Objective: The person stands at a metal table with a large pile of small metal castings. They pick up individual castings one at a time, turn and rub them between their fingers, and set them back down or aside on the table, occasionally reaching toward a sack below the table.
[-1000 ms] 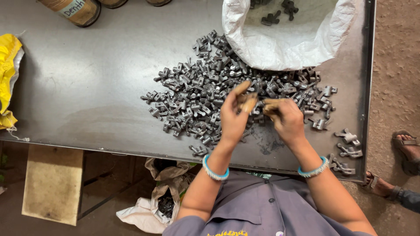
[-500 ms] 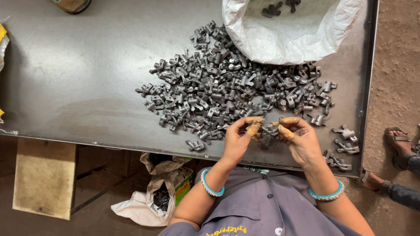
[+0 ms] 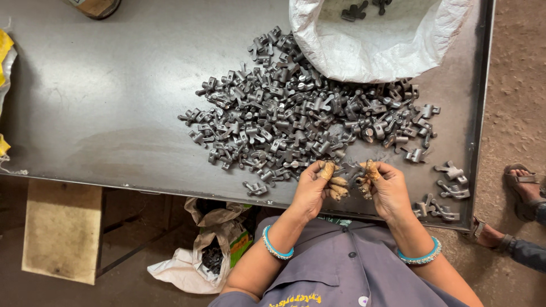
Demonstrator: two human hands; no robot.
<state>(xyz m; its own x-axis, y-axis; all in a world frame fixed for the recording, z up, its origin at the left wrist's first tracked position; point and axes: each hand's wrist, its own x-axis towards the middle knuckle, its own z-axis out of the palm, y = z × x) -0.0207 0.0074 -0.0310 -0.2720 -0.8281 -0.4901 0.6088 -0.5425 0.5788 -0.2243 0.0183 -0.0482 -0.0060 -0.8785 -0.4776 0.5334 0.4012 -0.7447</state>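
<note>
A big heap of small dark grey metal parts (image 3: pixel 296 122) lies on the grey metal table (image 3: pixel 114 113). At the table's near edge, just below the heap, my left hand (image 3: pixel 315 190) and my right hand (image 3: pixel 384 190) are together. Between their fingertips they hold one small metal part (image 3: pixel 348 170). The fingertips wear tan finger covers. Each wrist carries a turquoise bangle.
A white woven sack (image 3: pixel 387 40) with a few parts inside lies open at the back right. Several parts (image 3: pixel 449 190) sit apart near the right edge. A bag (image 3: pixel 210 250) rests on the floor under the table. Another person's sandalled feet (image 3: pixel 520 187) are at the right.
Both hands have drawn back from the heap toward the table's near edge, bringing one part with them. The camera view has shifted.
</note>
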